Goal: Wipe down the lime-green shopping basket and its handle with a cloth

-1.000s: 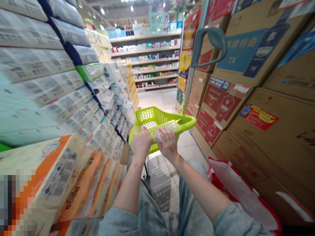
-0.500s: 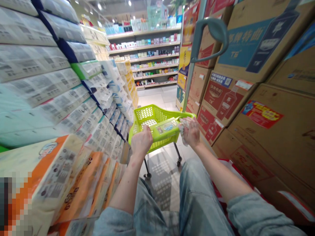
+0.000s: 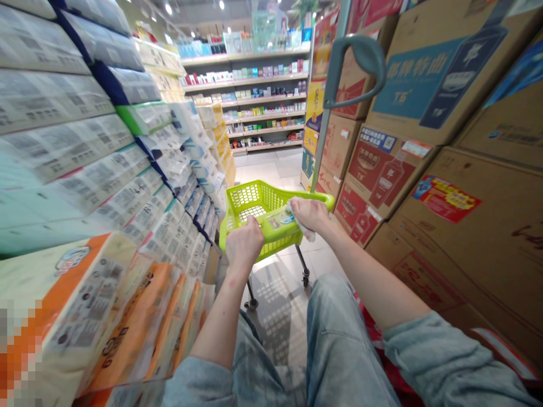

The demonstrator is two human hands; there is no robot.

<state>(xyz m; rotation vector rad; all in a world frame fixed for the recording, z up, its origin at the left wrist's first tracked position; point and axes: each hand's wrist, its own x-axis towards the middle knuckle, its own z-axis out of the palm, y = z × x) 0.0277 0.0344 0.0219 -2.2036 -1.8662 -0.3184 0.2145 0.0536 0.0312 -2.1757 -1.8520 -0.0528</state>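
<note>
A lime-green shopping cart [image 3: 280,244] with a perforated plastic basket stands in front of my knees on dark legs with casters. My left hand [image 3: 245,240] is closed around the left end of its handle. With my right hand [image 3: 310,213] I press a crumpled white wipe [image 3: 306,230] onto the handle, over the right part of the label panel [image 3: 280,219]. My fingers are bunched over the wipe and partly hide it. A grey pole with a loop-shaped grip [image 3: 333,73] rises at the cart's right side; its lower end is hidden behind the basket rim.
Stacked packs of tissue [image 3: 102,169] line the left side, with orange-and-cream packs [image 3: 139,322] close by my left arm. Cardboard cartons [image 3: 458,226] are piled high on the right. Shelves of small goods [image 3: 267,102] stand across the aisle's far end, beyond the tiled floor [image 3: 271,161].
My right hand has slid the wipe leftward along the handle, from its right end onto the label panel. The left hand keeps its hold. The view has shifted slightly.
</note>
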